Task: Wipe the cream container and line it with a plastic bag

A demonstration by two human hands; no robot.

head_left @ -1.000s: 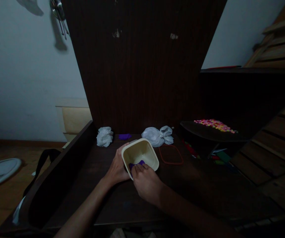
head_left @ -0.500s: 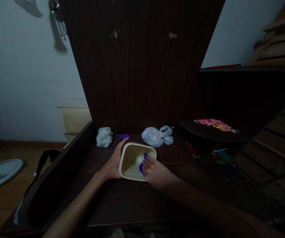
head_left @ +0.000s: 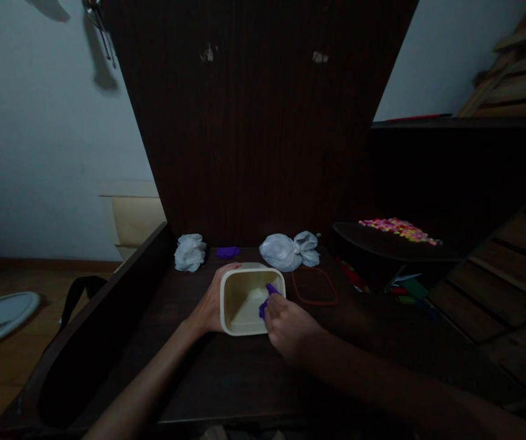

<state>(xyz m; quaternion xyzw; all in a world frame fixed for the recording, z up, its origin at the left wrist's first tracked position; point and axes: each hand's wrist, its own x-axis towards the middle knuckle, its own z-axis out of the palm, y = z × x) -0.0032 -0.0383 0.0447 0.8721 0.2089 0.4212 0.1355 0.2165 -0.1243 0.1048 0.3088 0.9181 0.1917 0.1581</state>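
A cream, rounded-square plastic container (head_left: 243, 324) is tilted so that its open inside faces me. Around its left side wraps my left hand (head_left: 210, 305), gripping the outer wall. My right hand (head_left: 288, 321) is closed on a crumpled purple cloth (head_left: 269, 297) at the container's right side, and the cloth lies against the inside. Part of the cloth is hidden by the fingers. Just right of the container, a reddish-brown square ring (head_left: 314, 302), perhaps a lid or its rim, lies flat on the dark wooden desk (head_left: 226, 379).
Behind the container are a crumpled white plastic bag (head_left: 190, 252), a folded purple piece (head_left: 228, 252) and a knotted white bag (head_left: 285, 252). Colourful small pieces (head_left: 400, 229) cover a corner shelf (head_left: 363, 239) at right. A raised side panel (head_left: 107, 311) borders the desk's left.
The container has tilted a little further toward me. My right hand and the purple cloth have shifted slightly along its right inside. The view has moved slightly.
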